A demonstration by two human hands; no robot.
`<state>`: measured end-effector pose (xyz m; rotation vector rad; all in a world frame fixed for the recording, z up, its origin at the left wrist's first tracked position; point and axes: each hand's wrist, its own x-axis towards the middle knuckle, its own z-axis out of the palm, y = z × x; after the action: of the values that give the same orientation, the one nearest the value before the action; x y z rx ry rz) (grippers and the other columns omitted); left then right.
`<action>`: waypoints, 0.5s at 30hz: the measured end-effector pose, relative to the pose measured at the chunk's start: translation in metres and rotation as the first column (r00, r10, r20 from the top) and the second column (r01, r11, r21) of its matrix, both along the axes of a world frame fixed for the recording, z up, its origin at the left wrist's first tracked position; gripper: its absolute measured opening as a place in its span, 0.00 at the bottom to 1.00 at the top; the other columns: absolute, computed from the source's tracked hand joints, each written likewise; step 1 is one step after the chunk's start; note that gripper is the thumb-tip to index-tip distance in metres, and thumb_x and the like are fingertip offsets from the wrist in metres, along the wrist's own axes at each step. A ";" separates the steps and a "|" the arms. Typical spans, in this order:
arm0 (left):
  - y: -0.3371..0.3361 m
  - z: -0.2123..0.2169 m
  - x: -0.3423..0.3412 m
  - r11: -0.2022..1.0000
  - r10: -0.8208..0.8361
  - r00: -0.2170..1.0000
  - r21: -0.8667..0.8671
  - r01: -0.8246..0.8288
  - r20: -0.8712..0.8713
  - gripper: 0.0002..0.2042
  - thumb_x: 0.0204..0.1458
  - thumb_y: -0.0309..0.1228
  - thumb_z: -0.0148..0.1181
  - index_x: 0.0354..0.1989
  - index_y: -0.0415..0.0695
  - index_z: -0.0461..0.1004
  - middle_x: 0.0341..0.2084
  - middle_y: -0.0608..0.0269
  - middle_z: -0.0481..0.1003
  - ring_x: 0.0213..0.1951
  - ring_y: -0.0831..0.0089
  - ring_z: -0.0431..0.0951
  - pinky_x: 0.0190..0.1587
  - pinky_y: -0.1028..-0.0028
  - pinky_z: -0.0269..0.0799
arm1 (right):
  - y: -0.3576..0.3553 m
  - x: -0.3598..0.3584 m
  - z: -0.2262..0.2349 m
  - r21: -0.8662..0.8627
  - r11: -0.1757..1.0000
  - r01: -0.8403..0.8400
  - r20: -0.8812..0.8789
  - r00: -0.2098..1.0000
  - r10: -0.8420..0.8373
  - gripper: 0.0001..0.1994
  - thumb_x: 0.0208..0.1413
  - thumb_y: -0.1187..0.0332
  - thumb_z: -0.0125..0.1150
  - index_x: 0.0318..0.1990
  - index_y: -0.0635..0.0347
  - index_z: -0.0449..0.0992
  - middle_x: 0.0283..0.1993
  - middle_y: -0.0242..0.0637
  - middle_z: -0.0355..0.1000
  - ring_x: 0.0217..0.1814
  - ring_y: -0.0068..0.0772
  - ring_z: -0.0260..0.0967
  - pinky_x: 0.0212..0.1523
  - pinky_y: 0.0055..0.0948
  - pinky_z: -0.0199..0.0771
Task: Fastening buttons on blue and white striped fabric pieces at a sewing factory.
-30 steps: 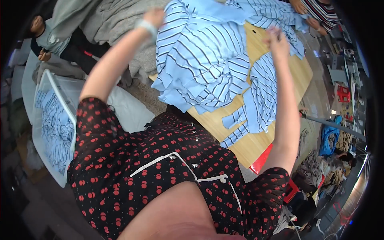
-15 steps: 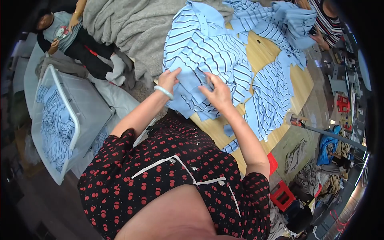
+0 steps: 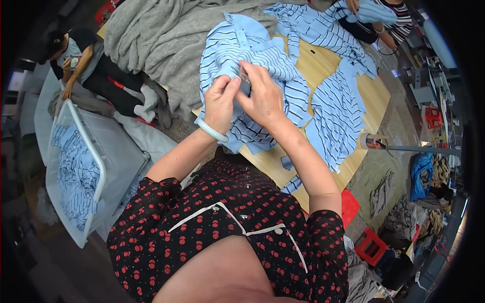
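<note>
With our left hand we pinch the blue striped garment, which lies heaped upon the wooden table. Our right hand bends just beside; whether its fingers grip something, we cannot tell.

Striped knit cloth looks soft and matt, the table smooth wood, the bin translucent plastic.

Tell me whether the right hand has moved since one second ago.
Yes. Against the wooden table, the right hand has moved left and nearer the wearer's body, in beside the left hand.
</note>
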<state>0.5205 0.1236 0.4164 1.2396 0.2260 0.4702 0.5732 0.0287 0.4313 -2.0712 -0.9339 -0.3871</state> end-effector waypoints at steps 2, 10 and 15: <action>-0.002 0.003 0.002 0.997 -0.020 0.999 -0.077 0.023 0.038 0.06 0.48 0.25 0.50 0.20 0.41 0.65 0.18 0.76 0.59 0.23 0.88 0.55 0.24 0.85 0.51 | 0.000 -0.009 0.007 0.034 0.999 -0.010 -0.086 0.996 0.013 0.25 0.34 0.73 0.58 0.46 0.59 0.61 0.36 0.40 0.65 0.38 0.39 0.66 0.33 0.30 0.68; -0.014 -0.002 -0.001 0.988 0.010 0.999 -0.152 -0.003 0.048 0.08 0.52 0.29 0.45 0.23 0.41 0.67 0.20 0.73 0.64 0.24 0.87 0.58 0.28 0.85 0.55 | -0.007 0.008 -0.004 0.039 0.999 0.034 -0.022 0.999 -0.033 0.10 0.39 0.73 0.51 0.34 0.58 0.69 0.28 0.43 0.69 0.31 0.43 0.67 0.28 0.33 0.67; -0.005 -0.017 0.009 0.979 -0.039 0.999 0.203 0.031 0.034 0.08 0.52 0.27 0.40 0.35 0.39 0.67 0.26 0.67 0.67 0.32 0.82 0.64 0.39 0.83 0.60 | -0.008 -0.008 0.032 0.066 0.997 -0.038 -0.221 0.974 0.052 0.07 0.39 0.71 0.54 0.29 0.60 0.69 0.22 0.45 0.68 0.23 0.45 0.67 0.23 0.33 0.65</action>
<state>0.5297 0.1184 0.3998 1.4302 0.1254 0.4949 0.5656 0.0211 0.4636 -1.9861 -0.8223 -0.1528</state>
